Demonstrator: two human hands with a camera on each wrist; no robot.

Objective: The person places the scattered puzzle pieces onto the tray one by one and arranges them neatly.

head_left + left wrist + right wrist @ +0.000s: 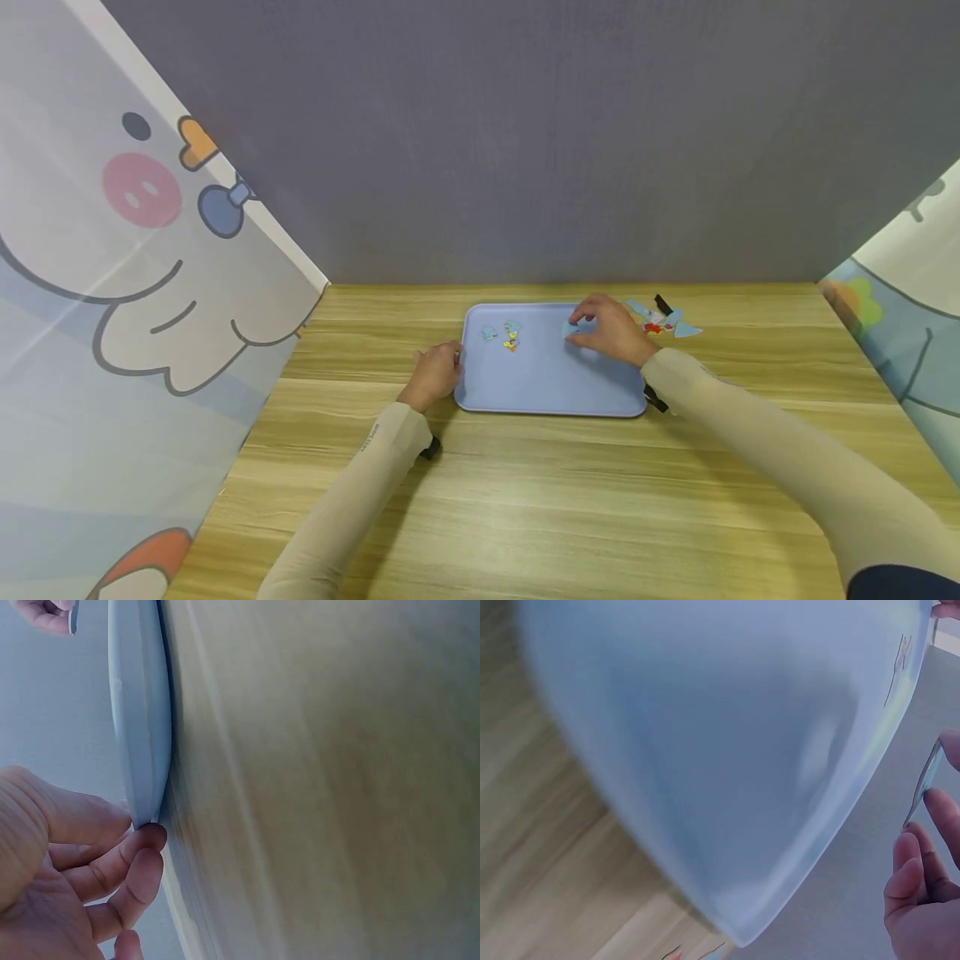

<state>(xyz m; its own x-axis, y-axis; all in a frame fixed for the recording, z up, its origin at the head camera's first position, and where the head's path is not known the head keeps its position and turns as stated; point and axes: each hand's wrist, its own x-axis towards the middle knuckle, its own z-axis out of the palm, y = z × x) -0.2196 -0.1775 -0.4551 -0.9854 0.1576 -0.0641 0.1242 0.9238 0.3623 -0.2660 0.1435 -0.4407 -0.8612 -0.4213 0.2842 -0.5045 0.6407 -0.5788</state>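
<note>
A light blue tray [536, 379] lies on the wooden table. At its left rim my left hand [437, 373] pinches the edge between thumb and fingers, as the left wrist view shows on the tray's side wall [139, 705]. Over the tray's right half, my right hand [615, 332] holds a flat light blue puzzle piece [925, 780] by its edges, above the surface. Towards the tray's left end lie a small pale blue piece [489, 333] and a cluster of blue, yellow and orange pieces [512, 336].
Right of the tray, several loose pieces [652, 329] lie in a pile on the table, with red, blue and black parts; a pointed light blue one [686, 330] lies at its right end. A grey wall [525, 167] stands behind the table, and cartoon-printed panels [150, 275] flank it.
</note>
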